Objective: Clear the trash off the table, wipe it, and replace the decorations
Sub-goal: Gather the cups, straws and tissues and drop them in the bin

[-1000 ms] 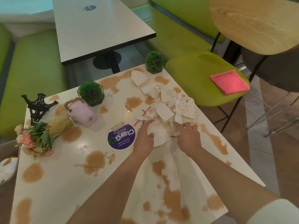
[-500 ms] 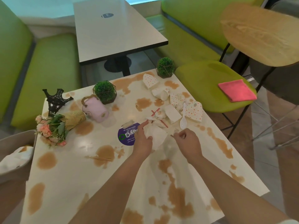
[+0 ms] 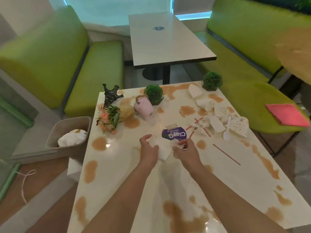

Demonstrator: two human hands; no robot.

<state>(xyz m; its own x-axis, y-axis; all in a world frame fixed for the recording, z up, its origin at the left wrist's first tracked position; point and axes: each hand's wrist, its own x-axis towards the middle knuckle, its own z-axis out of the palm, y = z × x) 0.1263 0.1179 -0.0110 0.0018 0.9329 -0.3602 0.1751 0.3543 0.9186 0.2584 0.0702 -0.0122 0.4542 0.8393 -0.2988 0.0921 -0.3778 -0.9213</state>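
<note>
My tabletop [image 3: 117,165] is cream-white and covered in brown spill blotches. Sitting on it: a black Eiffel tower model [image 3: 110,95], a flower bouquet [image 3: 112,117] lying on its side, a tipped pink mug [image 3: 144,107], and two green ball plants [image 3: 154,94] [image 3: 212,81] near the far edge. There's a purple round sticker [image 3: 175,134], a red straw [image 3: 226,154], a white plastic spoon [image 3: 227,131] and a heap of crumpled dotted wrappers [image 3: 239,126] on the right.

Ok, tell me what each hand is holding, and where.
Both grip crumpled white napkins: left hand around the left side, right hand bunching the right edge.
</note>
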